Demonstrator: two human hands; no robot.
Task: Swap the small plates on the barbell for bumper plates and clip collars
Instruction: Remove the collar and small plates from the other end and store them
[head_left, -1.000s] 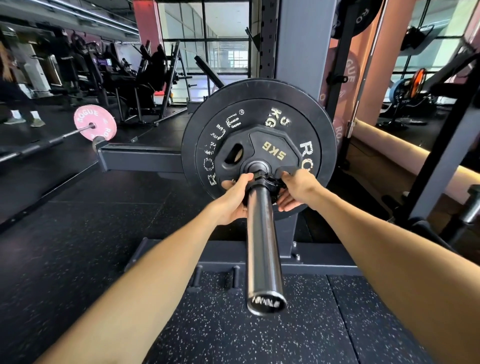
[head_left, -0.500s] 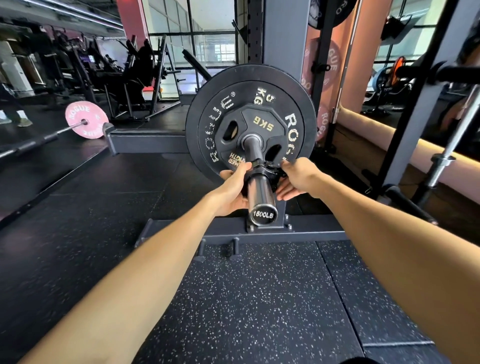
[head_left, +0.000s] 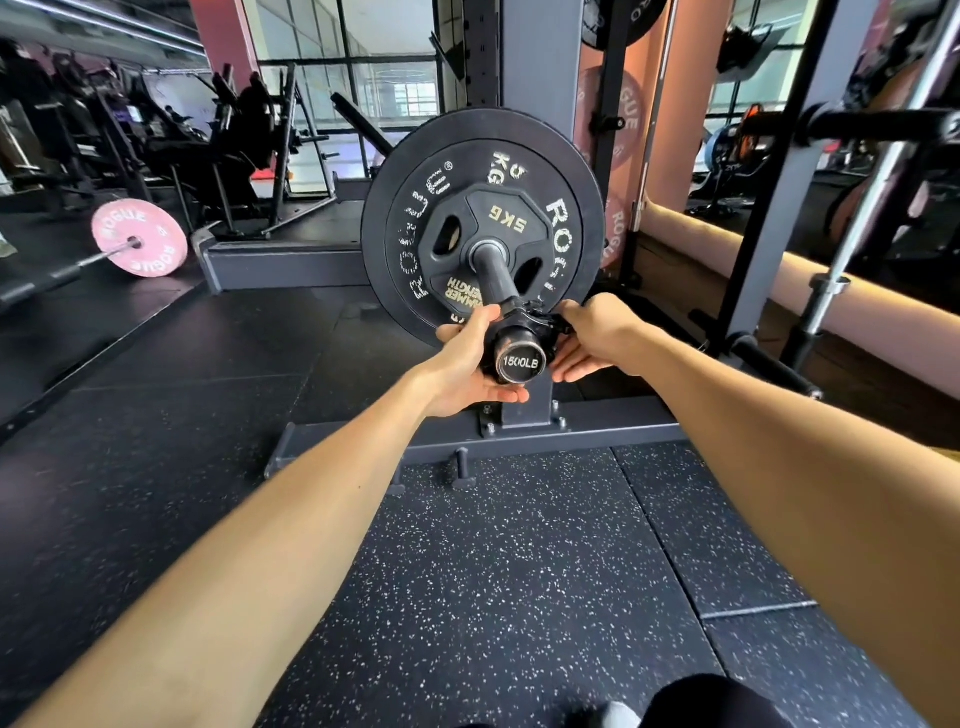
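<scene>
In the head view, a black collar (head_left: 537, 323) is held at the outer end of the barbell sleeve (head_left: 498, 283), just right of the frame's centre. It is pinched by the left hand (head_left: 467, 364) from the left, thumb on top and fingers (head_left: 498, 396) curled beneath the sleeve's end cap. It is gripped by the right hand (head_left: 597, 338) from the right, whose fingers are clamped on the collar's lever side. Further along the sleeve, a small 5 kg plate (head_left: 498, 249) is seated against a larger black bumper plate (head_left: 395, 234). A pink-plated barbell (head_left: 139, 237) is seen on the floor (head_left: 493, 571) at centre left.
</scene>
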